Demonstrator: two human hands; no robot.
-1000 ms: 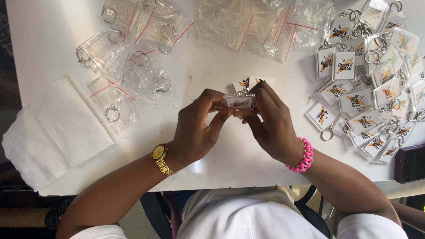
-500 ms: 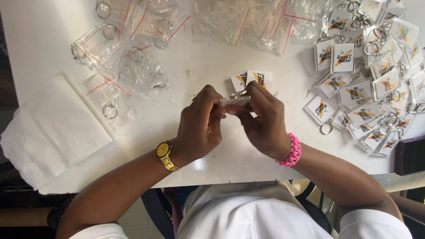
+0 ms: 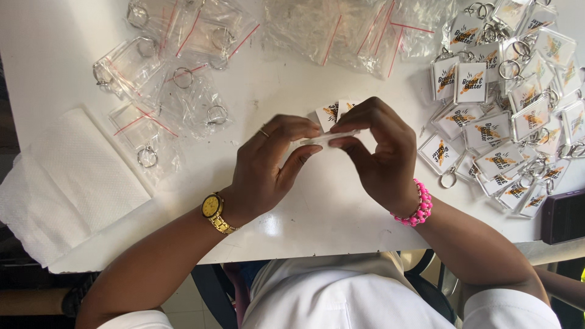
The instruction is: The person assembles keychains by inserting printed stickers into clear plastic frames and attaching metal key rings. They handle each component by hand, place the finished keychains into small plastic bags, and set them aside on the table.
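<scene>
My left hand (image 3: 268, 167) and my right hand (image 3: 378, 155) meet over the middle of the white table (image 3: 317, 213), both pinching one clear plastic keychain case (image 3: 329, 137) held edge-on between the fingertips. A gold watch sits on my left wrist and a pink bead bracelet on my right. Just beyond my fingers lie two small printed paper inserts (image 3: 334, 111), partly hidden by my right hand.
A heap of finished keychains with printed inserts (image 3: 506, 116) fills the right side. Empty clear cases in small bags with metal rings (image 3: 164, 85) lie at the left, more clear bags (image 3: 359, 30) at the back. White tissue (image 3: 67, 183) covers the left edge. A dark device (image 3: 563, 216) sits far right.
Both hands stay together on the case, with only small finger shifts; the view has drifted slightly. The paper inserts behind the fingers show a little more.
</scene>
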